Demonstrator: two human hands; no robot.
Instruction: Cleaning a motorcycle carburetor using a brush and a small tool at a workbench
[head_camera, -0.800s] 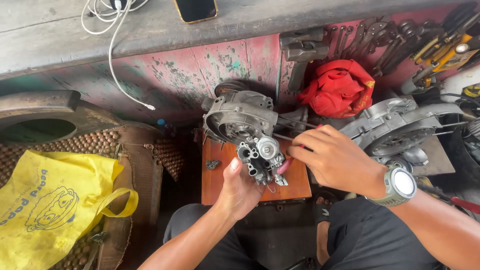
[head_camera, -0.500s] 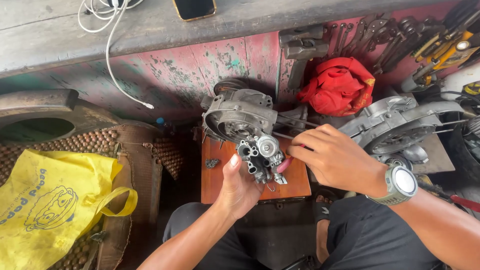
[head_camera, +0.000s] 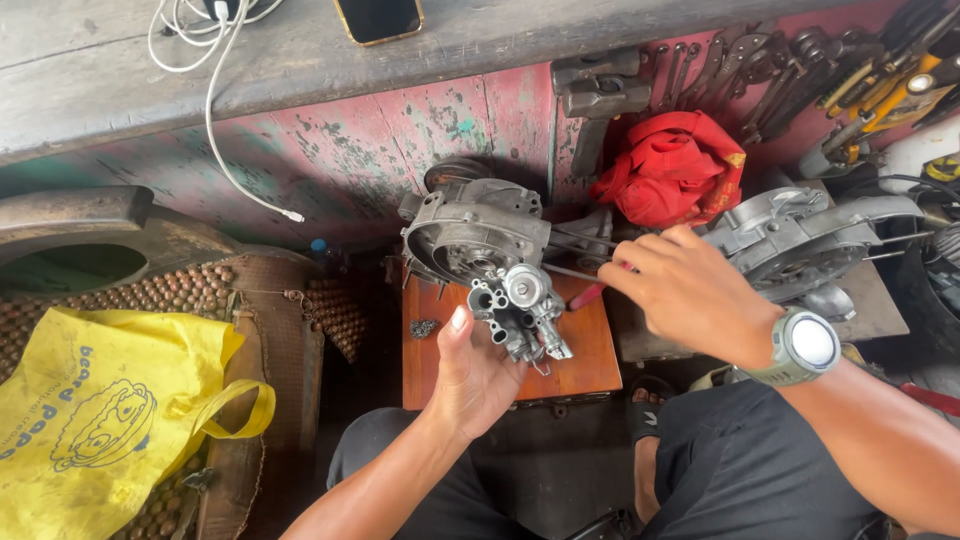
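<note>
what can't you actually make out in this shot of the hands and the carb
Head view only:
- Tool in the right hand: just a red handle tip shows; fingers hide the rest, so its kind is unclear.
- Carburettor in the left hand: its underside is covered by the palm.
- Engine casing: its lower front is blocked by the carburettor.
- Phone: cut off by the top edge.
- Hanging tools: too crowded to tell apart.
</note>
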